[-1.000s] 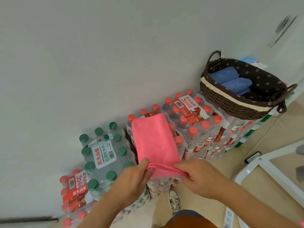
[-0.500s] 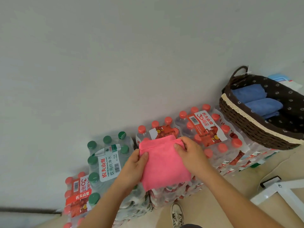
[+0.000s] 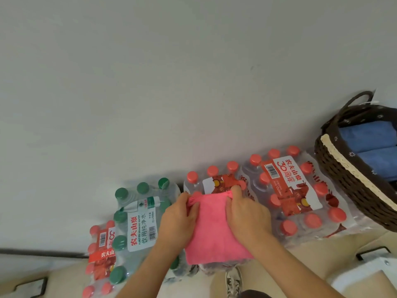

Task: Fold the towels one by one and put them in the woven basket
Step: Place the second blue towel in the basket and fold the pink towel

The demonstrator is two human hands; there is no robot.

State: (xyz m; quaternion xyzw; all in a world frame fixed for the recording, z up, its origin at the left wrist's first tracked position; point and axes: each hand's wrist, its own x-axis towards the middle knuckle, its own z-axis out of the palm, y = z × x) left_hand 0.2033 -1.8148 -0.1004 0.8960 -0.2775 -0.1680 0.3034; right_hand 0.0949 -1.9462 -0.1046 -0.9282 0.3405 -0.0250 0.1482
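Lying folded into a pink rectangle, the towel [image 3: 214, 233] rests flat on packs of red-capped water bottles [image 3: 300, 190], its far edge bunched. The left hand [image 3: 178, 220] pinches the far left corner. The right hand [image 3: 247, 216] grips the far right corner, palm on the cloth. The woven basket [image 3: 343, 186] stands well apart at right, holding two folded blue towels [image 3: 367, 136].

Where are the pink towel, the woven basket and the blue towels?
pink towel [image 3: 214, 231], head view, middle of cloth.
woven basket [image 3: 352, 186], head view, woven front wall.
blue towels [image 3: 367, 135], head view, upper towel.
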